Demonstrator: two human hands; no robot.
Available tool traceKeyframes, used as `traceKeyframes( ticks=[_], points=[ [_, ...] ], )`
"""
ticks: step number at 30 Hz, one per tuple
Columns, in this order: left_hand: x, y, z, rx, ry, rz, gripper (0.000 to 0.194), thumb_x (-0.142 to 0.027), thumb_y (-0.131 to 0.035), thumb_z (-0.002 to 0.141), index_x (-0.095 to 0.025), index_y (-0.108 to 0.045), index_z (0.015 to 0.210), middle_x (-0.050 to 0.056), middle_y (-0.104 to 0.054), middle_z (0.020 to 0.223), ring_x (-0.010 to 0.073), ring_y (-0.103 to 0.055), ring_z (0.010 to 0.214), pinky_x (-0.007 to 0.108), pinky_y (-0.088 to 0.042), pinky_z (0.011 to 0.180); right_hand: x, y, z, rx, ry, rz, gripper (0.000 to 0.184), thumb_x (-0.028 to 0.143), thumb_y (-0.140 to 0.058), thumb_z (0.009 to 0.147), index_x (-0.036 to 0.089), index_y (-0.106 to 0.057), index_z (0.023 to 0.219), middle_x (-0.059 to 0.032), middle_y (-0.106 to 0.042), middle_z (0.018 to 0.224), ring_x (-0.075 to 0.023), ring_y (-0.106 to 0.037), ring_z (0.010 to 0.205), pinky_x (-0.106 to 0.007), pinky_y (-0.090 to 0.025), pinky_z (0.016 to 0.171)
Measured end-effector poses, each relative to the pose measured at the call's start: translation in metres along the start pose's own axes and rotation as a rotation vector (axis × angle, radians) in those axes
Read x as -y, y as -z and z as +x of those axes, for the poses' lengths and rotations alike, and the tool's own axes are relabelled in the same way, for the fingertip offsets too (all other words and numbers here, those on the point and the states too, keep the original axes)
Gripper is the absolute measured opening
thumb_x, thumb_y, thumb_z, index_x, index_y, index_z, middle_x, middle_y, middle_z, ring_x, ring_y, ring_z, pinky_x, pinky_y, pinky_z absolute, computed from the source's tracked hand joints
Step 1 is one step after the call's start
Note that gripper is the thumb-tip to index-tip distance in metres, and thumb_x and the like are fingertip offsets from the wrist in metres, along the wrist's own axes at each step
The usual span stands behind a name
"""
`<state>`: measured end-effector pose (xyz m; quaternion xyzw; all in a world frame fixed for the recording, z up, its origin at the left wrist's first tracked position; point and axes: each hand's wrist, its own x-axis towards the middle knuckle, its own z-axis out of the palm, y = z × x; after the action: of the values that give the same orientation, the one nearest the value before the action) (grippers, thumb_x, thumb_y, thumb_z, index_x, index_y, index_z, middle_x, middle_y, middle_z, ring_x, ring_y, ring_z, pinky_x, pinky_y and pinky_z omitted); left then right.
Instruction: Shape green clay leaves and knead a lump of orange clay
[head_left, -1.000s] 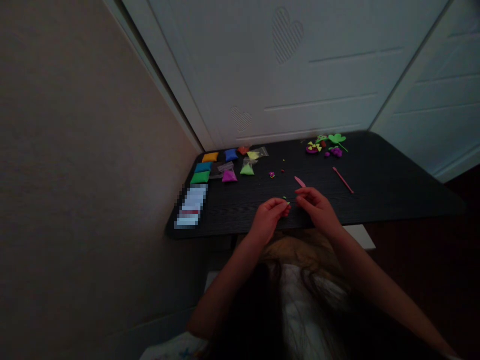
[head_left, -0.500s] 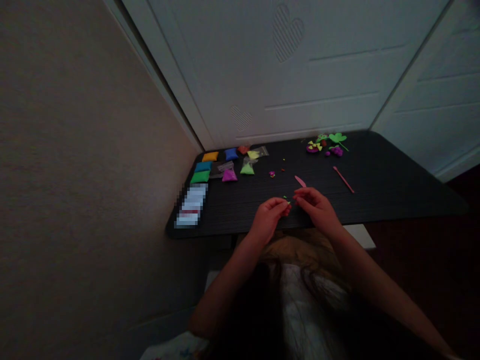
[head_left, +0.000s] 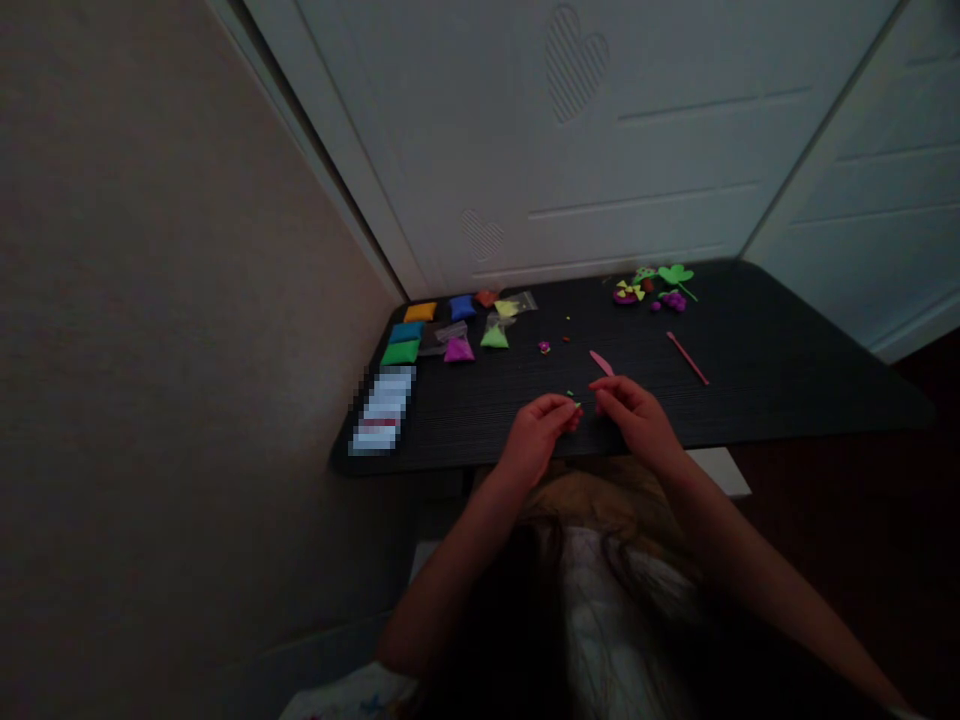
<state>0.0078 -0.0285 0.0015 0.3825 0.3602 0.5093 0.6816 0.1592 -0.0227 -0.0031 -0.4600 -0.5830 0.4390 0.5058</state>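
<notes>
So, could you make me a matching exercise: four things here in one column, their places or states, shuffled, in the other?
1. Left hand
2. Orange packet
3. Pink stick
4. Green clover shape

A. Just behind the purple balls
B. Pinching a small green piece
C. Long and thin, right of the pink knife
D. At the table's back left corner

Pairs: 1-B, 2-D, 3-C, 4-A

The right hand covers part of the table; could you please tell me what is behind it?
A pink tool sticks out past the right hand on the black table; its near end and anything else behind the hand are hidden.
</notes>
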Motion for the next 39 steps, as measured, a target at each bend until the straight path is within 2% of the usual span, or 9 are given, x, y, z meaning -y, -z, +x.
traceKeyframes(
  ticks=[7,39],
  points=[
    [-0.0009,-0.0012,-0.0002,-0.012,0.008,0.001,0.012,-0.024,-0.066,0.067,-0.014,-0.062,0.07,0.0,-0.06,0.069,0.0088,-0.052,0.067,0.024,-0.039,0.068,-0.0005,0.0001,-0.0001,-0.001,-0.001,-0.003,0.02,0.034,-0.054,0.077,0.021,-0.058,0.092,0.0036,-0.045,0.065,-0.01,-0.042,0.059,-0.025,-0.032,0.054],
    [-0.0009,-0.0011,-0.0009,-0.006,0.003,0.0,0.012,-0.025,-0.066,0.067,-0.014,-0.063,0.071,0.001,-0.06,0.07,0.0088,-0.052,0.066,0.024,-0.039,0.068,-0.0001,0.0001,-0.0008,-0.011,0.022,-0.045,0.015,0.031,-0.055,0.077,0.021,-0.06,0.087,0.0009,-0.055,0.075,-0.0125,-0.049,0.068,-0.026,-0.038,0.063]
  ],
)
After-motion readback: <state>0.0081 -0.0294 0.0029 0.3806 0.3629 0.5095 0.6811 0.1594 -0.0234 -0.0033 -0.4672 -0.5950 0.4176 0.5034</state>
